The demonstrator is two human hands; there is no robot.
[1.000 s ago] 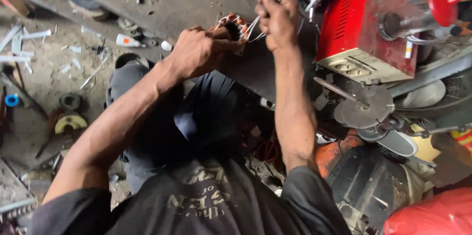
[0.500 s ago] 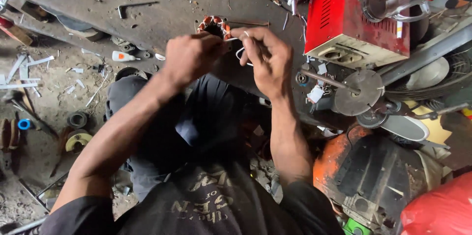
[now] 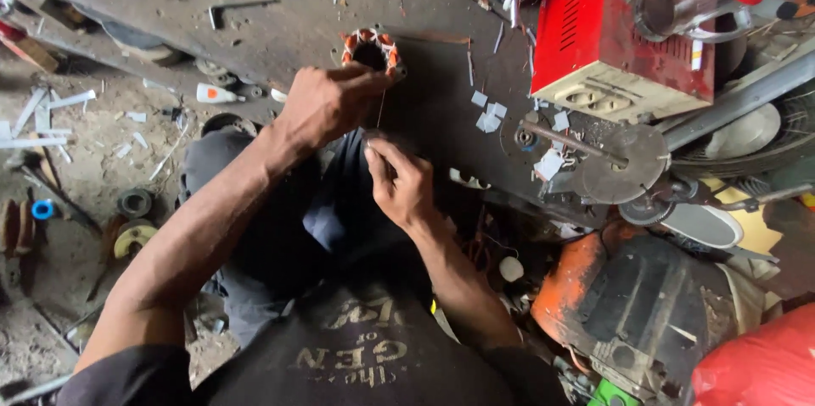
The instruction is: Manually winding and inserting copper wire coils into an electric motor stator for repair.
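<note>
Head view: both hands on a motor coil at the bench edge

Left hand (image 3: 327, 104) is clamped over the near side of the coil ring (image 3: 371, 49), upper middle of the frame. Right hand (image 3: 399, 181) sits just below it (closer to the body), pinching a thin wire (image 3: 379, 109) that runs straight up to the ring, so the line lies top-to-bottom.

The dark bench (image 3: 280, 24) lies bare left of the wound stator (image 3: 371, 51), giving open passage there apart from 1 hex key (image 3: 240, 7). To the right, paper scraps (image 3: 488, 113), a round disc on a shaft (image 3: 624, 164) and the red box (image 3: 628, 28) crowd the way.
</note>
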